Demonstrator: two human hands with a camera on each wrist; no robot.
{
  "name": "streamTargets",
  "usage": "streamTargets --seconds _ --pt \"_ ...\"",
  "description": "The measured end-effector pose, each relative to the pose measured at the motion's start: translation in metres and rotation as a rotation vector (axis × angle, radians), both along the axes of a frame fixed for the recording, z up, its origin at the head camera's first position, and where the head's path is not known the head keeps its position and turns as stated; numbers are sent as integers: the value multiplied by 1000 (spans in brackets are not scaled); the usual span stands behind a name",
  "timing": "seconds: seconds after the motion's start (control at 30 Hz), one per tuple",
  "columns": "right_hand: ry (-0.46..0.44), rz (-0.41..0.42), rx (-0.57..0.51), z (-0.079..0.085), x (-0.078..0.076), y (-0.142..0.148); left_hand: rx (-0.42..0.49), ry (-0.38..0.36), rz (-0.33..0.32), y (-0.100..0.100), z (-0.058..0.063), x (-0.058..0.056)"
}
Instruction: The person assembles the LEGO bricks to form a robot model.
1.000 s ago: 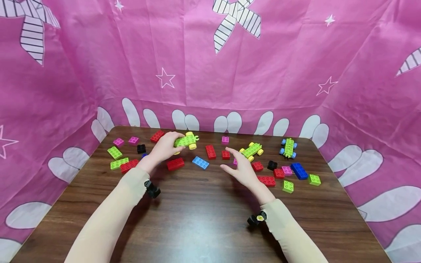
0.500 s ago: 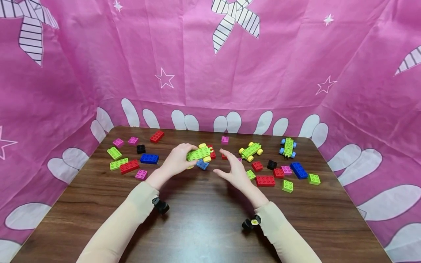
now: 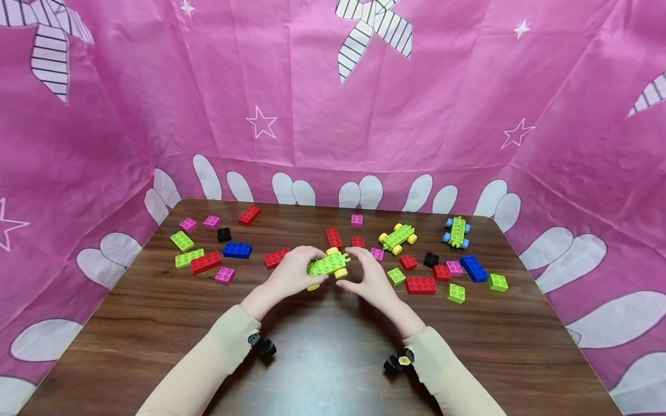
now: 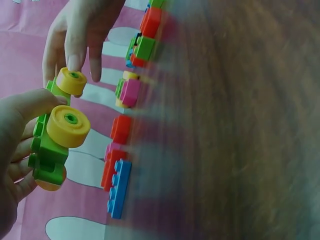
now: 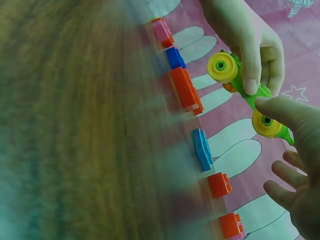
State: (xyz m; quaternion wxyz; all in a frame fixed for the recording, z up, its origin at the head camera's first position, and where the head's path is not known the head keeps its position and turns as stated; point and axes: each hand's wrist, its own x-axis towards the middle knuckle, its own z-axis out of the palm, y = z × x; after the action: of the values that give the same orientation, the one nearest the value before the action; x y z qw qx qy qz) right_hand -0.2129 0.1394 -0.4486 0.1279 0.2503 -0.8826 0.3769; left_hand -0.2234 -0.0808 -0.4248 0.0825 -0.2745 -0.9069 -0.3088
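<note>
My left hand (image 3: 292,271) grips the rear of a lime-green toy car base (image 3: 330,264) with yellow wheels, its studs facing up. In the left wrist view the green base (image 4: 52,154) is raised above the tabletop. Around the hitch end of the base, my right hand (image 3: 372,278) has its thumb and forefinger spread apart. Its thumb overlaps the green base near a yellow wheel (image 5: 266,125) in the right wrist view, the other fingers loosely spread. A light blue brick (image 4: 119,190), hidden in the head view, shows beyond the base in the left wrist view.
Two more green car bases stand at the back right, one with yellow wheels (image 3: 398,238), one with blue wheels (image 3: 458,232). A red brick (image 3: 276,258) lies left of my left hand. Several loose bricks lie on both sides of the brown table (image 3: 322,370). Pink cloth (image 3: 322,138) hangs behind.
My left hand has carried the green car base rightward and nearer to me, toward the right hand. The right hand has shifted slightly left and down, so its fingers now flank the hitch end.
</note>
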Motion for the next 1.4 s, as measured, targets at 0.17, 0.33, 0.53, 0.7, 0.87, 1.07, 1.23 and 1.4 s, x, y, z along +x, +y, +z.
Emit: streamTargets --seconds 0.17,0.33,0.53,0.7,0.87,1.07,1.23,1.4 --pt "20 5 3 -7 3 2 4 -78 0 5 -4 7" --pt "21 19 36 -11 8 5 -15 -100 -10 7 -9 12" --pt "-95 24 61 -12 12 7 -37 -121 -27 9 -14 17" --pt "-155 35 89 -14 13 6 -28 -144 -21 10 -19 21" --pt "-188 54 114 -17 12 6 -34 -166 -30 11 -24 23" --pt "-223 86 116 -20 13 9 -53 -179 -48 12 -27 26" --pt "-228 106 125 -22 13 12 -103 -191 -57 14 -27 27" --pt "-203 141 124 -25 13 15 -113 -197 -79 14 -27 28"
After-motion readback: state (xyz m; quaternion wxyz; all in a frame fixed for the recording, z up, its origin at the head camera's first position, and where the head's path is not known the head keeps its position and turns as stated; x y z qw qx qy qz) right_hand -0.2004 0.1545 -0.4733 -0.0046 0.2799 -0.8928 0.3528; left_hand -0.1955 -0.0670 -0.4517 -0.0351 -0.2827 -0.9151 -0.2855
